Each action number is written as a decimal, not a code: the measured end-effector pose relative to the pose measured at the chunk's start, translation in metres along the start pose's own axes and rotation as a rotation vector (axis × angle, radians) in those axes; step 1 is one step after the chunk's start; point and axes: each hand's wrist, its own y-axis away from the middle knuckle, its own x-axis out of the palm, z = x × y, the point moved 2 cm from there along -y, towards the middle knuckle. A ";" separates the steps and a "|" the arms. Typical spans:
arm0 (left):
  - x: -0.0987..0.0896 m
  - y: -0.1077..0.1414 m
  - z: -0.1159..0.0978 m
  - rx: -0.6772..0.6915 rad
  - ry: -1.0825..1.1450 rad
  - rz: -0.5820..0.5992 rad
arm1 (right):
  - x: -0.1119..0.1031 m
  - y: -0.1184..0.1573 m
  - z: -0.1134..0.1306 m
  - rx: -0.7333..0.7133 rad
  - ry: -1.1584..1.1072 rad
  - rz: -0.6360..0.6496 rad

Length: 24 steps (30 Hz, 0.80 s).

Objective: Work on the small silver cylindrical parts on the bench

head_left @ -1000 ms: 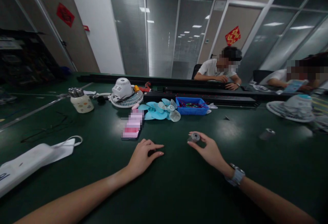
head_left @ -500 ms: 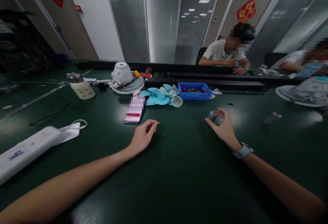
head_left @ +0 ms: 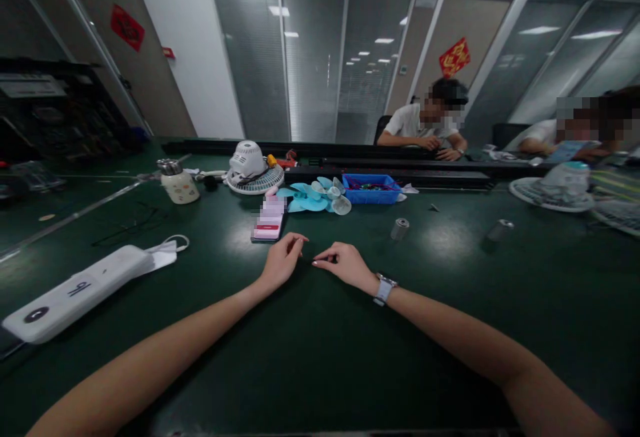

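Head view, left to right: long white plastic casing [head_left: 85, 287] lies on the dark green table [head_left: 320, 357], dark oval at near end, white loop at far end. Cream patterned bottle [head_left: 181, 188], metal lid on, stands beyond it. White fan head [head_left: 246, 159] rests on its round grille. Smartphone [head_left: 269, 220], pinkish screen lit, lies just beyond left hand [head_left: 281, 259]; that thumb and index finger are close together, can't tell if anything is pinched. Light-blue fan blades [head_left: 307, 198] pile up behind. Right hand [head_left: 349, 265], watch [head_left: 384, 288] on wrist, points at the left one, near but apart; thumb and index tips almost meet, contents too small to tell. Blue bin [head_left: 371, 194] of wires sits beside the blades. Small metal cylinder [head_left: 399, 229] stands on the table beyond the right hand, untouched; second cylinder [head_left: 500, 230] farther right. Two co-workers sit across, blurry fan housing [head_left: 565, 184] at far right
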 end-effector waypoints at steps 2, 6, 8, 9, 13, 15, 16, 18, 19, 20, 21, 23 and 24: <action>0.000 0.000 0.000 0.007 -0.012 0.005 | -0.006 0.003 -0.005 -0.001 -0.009 -0.038; 0.000 0.000 0.000 -0.004 -0.040 0.009 | -0.046 0.019 -0.023 -0.058 0.022 -0.226; 0.000 0.001 0.000 -0.002 -0.053 0.006 | -0.077 0.029 -0.040 -0.059 0.096 -0.365; 0.000 0.001 -0.001 -0.003 -0.059 0.003 | -0.093 0.034 -0.050 -0.040 0.158 -0.429; 0.001 0.001 -0.001 -0.016 -0.074 -0.028 | -0.139 0.045 -0.090 0.060 0.414 -0.538; 0.001 0.001 -0.001 -0.015 -0.077 -0.038 | -0.148 0.044 -0.103 0.076 0.475 -0.535; 0.000 0.001 0.000 -0.012 -0.078 -0.038 | -0.149 0.043 -0.107 0.077 0.483 -0.530; 0.000 0.001 0.001 -0.004 -0.078 -0.030 | -0.148 0.041 -0.112 0.075 0.468 -0.517; 0.000 0.001 0.001 -0.001 -0.078 -0.025 | -0.147 0.040 -0.112 0.074 0.454 -0.512; 0.000 0.001 0.001 0.002 -0.078 -0.021 | -0.146 0.040 -0.112 0.073 0.442 -0.511; 0.000 0.000 0.002 0.004 -0.078 -0.018 | -0.146 0.039 -0.112 0.072 0.434 -0.516; 0.001 0.000 0.003 0.005 -0.080 -0.012 | -0.145 0.039 -0.111 0.070 0.435 -0.536; 0.001 -0.001 0.003 0.006 -0.082 -0.007 | -0.145 0.039 -0.111 0.070 0.439 -0.543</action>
